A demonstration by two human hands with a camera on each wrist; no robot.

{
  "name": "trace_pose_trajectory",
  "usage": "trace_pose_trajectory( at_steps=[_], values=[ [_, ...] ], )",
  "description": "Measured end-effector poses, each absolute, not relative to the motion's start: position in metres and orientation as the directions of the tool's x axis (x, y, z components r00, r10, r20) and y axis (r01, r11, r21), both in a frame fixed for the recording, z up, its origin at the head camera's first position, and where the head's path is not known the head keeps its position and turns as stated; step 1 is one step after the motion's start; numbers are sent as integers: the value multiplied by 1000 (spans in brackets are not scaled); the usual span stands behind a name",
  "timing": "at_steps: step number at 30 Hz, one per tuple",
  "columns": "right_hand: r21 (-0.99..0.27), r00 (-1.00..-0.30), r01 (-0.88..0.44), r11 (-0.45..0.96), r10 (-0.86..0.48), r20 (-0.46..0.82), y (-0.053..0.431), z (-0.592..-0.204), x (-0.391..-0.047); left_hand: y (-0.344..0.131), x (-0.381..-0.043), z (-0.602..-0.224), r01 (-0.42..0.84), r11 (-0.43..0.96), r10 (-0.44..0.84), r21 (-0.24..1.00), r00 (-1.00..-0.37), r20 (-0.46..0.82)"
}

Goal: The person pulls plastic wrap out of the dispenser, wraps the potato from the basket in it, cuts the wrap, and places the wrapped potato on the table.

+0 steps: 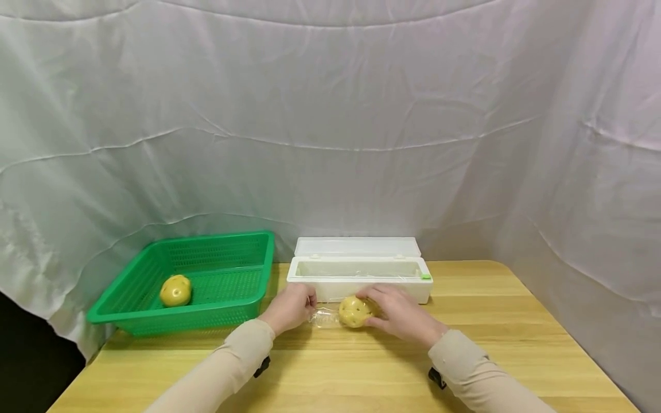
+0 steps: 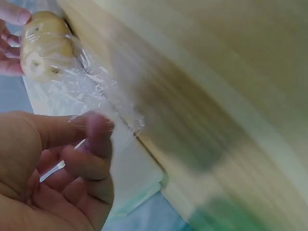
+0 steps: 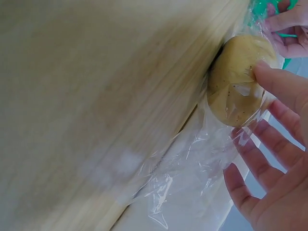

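A yellow potato with clear plastic wrap around it is in front of the white box. My right hand holds it at one side, thumb on the near face and fingers behind, as the right wrist view shows. Loose wrap trails from both ends of the potato. My left hand pinches the left tail of the wrap between thumb and forefinger, its other fingers curled.
Behind the hands stands a white film dispenser box, lid raised, with a small green slider at its right end. To the left, a green basket holds another potato. Grey curtains surround the wooden table.
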State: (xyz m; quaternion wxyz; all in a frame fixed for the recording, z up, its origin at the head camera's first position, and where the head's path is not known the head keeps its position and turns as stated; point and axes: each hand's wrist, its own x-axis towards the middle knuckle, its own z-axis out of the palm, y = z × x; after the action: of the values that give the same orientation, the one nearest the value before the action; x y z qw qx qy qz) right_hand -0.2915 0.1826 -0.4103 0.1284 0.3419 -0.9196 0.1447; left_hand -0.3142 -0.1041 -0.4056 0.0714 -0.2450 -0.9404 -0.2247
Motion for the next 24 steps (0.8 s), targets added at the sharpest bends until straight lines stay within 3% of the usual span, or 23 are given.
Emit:
trace_pose_trajectory(
  at_steps=[8,17,24],
  values=[
    [-172,-735,-660,732,-582,347,185,-411,-288,-97,-306,-392,486,832,426,268,-868,254],
    [-140,-704,-685,715,-599,381,187,-411,-286,-76,-288,-385,682,712,585,167,-707,398],
    [-152,-689,-702,696,-608,394,189,-410,-283,-63,-277,-382,729,668,647,146,-667,369]
  ],
)
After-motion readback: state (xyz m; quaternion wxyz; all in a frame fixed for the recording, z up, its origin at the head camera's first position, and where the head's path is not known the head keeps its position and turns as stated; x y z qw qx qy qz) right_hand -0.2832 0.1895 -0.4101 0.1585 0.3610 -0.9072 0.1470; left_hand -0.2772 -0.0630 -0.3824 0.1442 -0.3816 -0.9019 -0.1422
